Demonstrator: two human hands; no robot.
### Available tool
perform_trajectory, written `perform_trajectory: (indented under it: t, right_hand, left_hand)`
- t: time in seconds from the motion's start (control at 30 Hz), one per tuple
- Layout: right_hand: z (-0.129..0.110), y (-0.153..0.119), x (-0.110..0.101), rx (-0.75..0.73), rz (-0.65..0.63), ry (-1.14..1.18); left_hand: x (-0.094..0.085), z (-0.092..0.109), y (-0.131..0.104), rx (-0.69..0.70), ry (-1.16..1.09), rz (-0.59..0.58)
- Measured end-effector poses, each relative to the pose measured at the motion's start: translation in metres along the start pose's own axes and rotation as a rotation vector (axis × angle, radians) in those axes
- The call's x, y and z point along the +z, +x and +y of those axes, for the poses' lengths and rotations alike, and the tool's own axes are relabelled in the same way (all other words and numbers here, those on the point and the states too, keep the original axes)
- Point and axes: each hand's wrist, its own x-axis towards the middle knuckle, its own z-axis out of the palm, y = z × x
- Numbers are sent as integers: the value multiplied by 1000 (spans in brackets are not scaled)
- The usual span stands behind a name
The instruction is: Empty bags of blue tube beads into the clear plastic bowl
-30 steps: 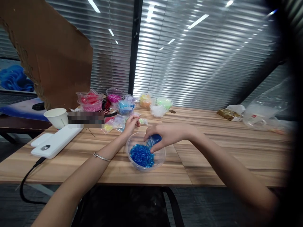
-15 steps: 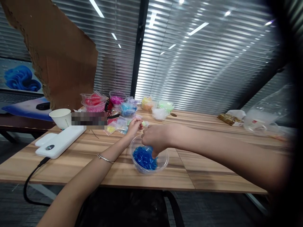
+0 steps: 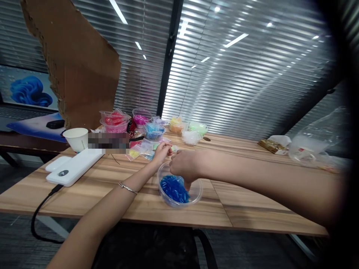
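A clear round bowl (image 3: 196, 194) stands near the table's front edge, with a heap of small blue tube-like pieces (image 3: 174, 189) in its left part. My right hand (image 3: 183, 167) is over the bowl, its fingers bent together and pointing down at the blue pieces; what they hold, if anything, is hidden. Just behind the bowl's rim is my left hand (image 3: 163, 152), its fingers curled together, with a silver bangle on the wrist. Anything between the left fingertips is too small to make out.
Bowls of red (image 3: 114, 121), magenta (image 3: 141, 118), blue (image 3: 154, 130), orange (image 3: 176, 125) and green (image 3: 198, 129) pieces line the back. A paper cup (image 3: 76, 139) and white device (image 3: 75, 169) stand left. A gold packet (image 3: 273, 145) and plastic bag (image 3: 305, 145) lie right.
The whole view has shifted slightly, so things appear a little lower and further right. My hands keep nearly the same places at the bowl.
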Motion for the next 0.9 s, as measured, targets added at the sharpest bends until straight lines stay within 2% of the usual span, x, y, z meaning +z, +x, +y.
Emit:
perform_trajectory:
  t: [0.07,0.27,0.37,0.63,0.9]
  right_hand:
    - [1,1,1,5,16,33]
    - [-1,-3,-4,13,-79,-6]
    - [-1,-2,-3,-12,-82,-20]
    - [2,-4,1,-13,-25,-52]
    - [15,3,15,-45,86,81]
  left_hand:
    - [0,0,-1,5,7,-1]
    - [-1,-2,0,-14,17,-8]
    - [0,-2,0,-9,12,-16]
    - [1,-1,-1,-15,6,-13]
    - [0,-4,1,-32,6,-26]
